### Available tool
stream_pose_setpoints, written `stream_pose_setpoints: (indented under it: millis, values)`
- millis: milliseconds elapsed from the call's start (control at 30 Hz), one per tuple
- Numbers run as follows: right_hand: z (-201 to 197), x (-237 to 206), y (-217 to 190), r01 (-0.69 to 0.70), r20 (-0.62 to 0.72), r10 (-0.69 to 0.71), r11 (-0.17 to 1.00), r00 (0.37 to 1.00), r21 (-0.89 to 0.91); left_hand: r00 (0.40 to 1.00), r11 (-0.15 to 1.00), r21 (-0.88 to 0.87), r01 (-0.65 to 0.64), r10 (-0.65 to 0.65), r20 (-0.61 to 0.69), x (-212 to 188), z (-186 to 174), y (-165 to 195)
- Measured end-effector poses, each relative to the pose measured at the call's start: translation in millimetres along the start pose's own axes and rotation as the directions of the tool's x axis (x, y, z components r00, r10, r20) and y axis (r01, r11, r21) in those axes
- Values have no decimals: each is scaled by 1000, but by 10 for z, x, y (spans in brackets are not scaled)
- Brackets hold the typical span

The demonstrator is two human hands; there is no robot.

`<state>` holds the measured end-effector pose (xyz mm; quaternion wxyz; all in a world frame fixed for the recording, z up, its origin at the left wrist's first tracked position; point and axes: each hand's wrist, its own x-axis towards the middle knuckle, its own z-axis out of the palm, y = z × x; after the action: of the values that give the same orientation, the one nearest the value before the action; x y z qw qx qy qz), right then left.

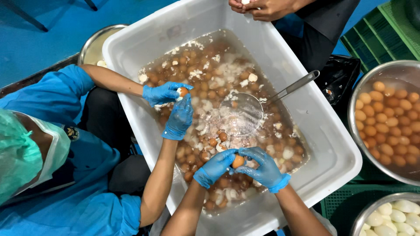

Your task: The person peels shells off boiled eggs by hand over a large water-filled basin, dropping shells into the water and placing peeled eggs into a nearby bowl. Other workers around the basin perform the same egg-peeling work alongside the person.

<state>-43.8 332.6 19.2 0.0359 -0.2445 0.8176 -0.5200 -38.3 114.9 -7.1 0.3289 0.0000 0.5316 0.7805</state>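
Observation:
Both my hands wear blue gloves and meet over the water in a big white tub [332,144]. My left hand [213,168] and my right hand [264,167] together grip one brown boiled egg [237,161], part of its shell showing between the fingers. Many brown eggs [205,91] and white shell bits float in the tub below them. A wire skimmer [242,114] with a long metal handle rests in the water just beyond my hands.
A co-worker's gloved hands [173,105] at the left hold another egg over the tub. Another person's bare hands [258,6] are at the tub's far rim. Right: a metal bowl of brown eggs [385,126], a bowl of peeled white eggs [393,216], green crates [372,35].

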Motion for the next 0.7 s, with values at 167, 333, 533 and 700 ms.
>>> stream_pose_setpoints:
  millis: [167, 333, 533, 700]
  values:
    - [-1, -3, -3, 43, 22, -43, 999, 999, 0, 997, 987, -160, 31, -20, 74, 20, 18, -40]
    - [-9, -14, -16, 44, 40, -43, 999, 998, -21, 993, 974, -203, 103, -87, 83, 34, 29, -66]
    - [-13, -46, -2, -88, 31, 87, 996, 996, 17, 994, 941, -334, 63, -32, 100, 47, 2, -63]
    - [-72, -27, -16, -33, -101, 48, 989, 994, 146, 999, 967, -252, -25, 35, 36, 8, -14, 11]
